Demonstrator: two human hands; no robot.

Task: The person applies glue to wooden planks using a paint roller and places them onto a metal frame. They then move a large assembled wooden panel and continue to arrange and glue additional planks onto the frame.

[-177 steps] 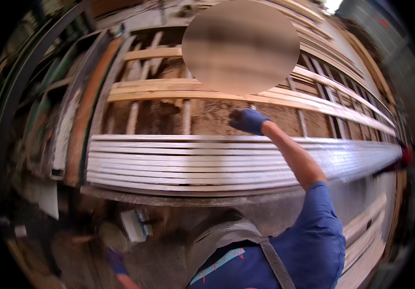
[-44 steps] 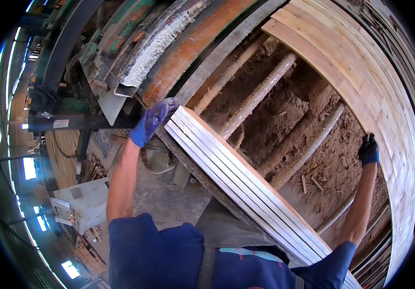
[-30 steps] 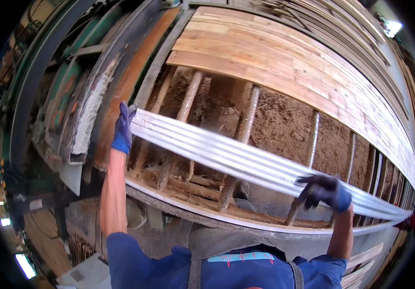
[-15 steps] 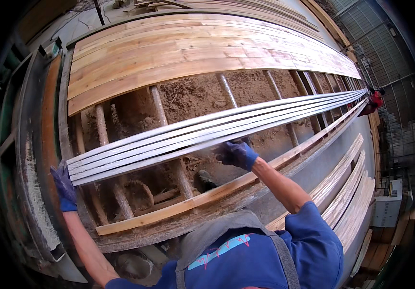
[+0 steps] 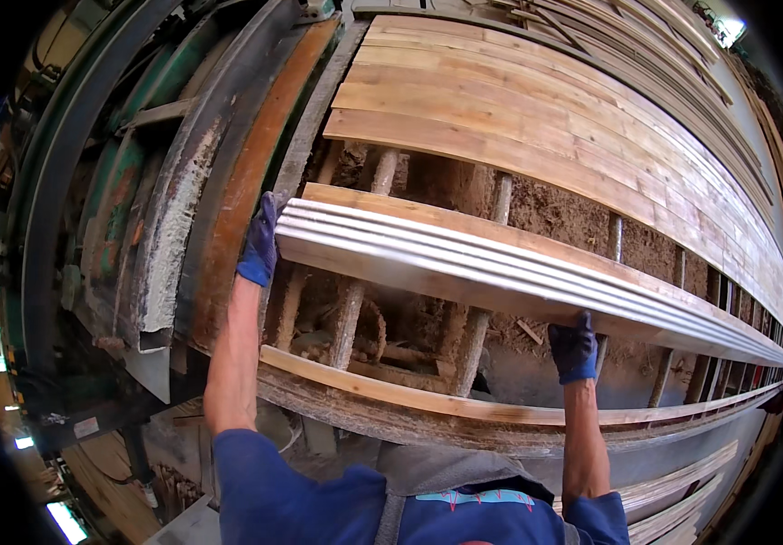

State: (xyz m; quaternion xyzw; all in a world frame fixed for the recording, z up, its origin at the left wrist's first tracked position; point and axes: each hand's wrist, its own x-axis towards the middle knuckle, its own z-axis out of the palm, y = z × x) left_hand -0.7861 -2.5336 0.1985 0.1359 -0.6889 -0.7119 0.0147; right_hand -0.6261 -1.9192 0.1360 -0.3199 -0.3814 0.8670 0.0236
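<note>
A bundle of long wooden boards (image 5: 428, 270), with shiny white edges along the top, lies across the metal rollers (image 5: 473, 350) and runs off to the far right. One board (image 5: 464, 227) with a bare wood top shows behind the white edges. At the bundle's near left end, my left hand (image 5: 262, 238) in a dark blue glove is closed around the end. My right hand (image 5: 573, 349), also gloved, grips the front lower side farther along, thumb against the wood. Its other fingers are partly hidden under the bundle.
A panel of boards side by side (image 5: 500, 95) lies beyond the bundle. A single narrow board (image 5: 410, 396) runs along the near edge. Rusty steel beams (image 5: 260, 173) stand at the left. More loose boards (image 5: 673, 504) lie at the lower right, and sawdust (image 5: 546, 222) covers the ground between rollers.
My right hand, apart from the boards before, now grips their front side. The boards have tipped, showing a wood face at the front. The view has swung left.
</note>
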